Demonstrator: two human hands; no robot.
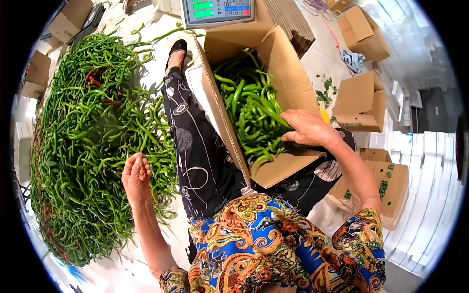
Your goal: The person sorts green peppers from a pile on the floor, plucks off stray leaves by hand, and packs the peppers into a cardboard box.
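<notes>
My left hand [137, 178] is over the right edge of a big heap of long green chili peppers [93, 141]. Its fingers are curled together, and what they hold, if anything, I cannot make out. A cardboard box [293, 73] with raised flaps stands between my legs, partly filled with green chili peppers [246, 127]. Inside its right side, my right hand [309, 128] closes around a few chili peppers [269, 113], whose ends point to the upper left. The palm side of this hand is hidden.
A scale with a green display [217, 10] sits beyond the box. Flattened cardboard [288, 22] is stacked beside it. Open cartons [359, 100] and a printed carton [386, 188] stand at the right, near white foam boxes [430, 161]. Loose leaves [325, 90] lie on the floor.
</notes>
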